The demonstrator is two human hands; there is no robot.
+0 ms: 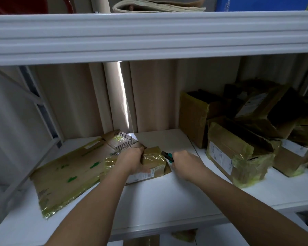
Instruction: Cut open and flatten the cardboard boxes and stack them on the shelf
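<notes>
Head view: my left hand (133, 159) grips the small taped box (154, 161) on the shelf (167, 201), fingers curled over its top; at 3 o'clock, my right hand (182, 159) fists the teal cutter (167, 156), blade touching the box.

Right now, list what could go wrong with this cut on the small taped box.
1. The left hand grips the small tape-wrapped cardboard box close to the teal-handled utility knife in the right hand; a slip could reach those fingers.
2. The glossy yellowish tape may let the blade skid.
3. The box rests partly on the flattened brown cardboard sheet, so it might shift under pressure.
</notes>
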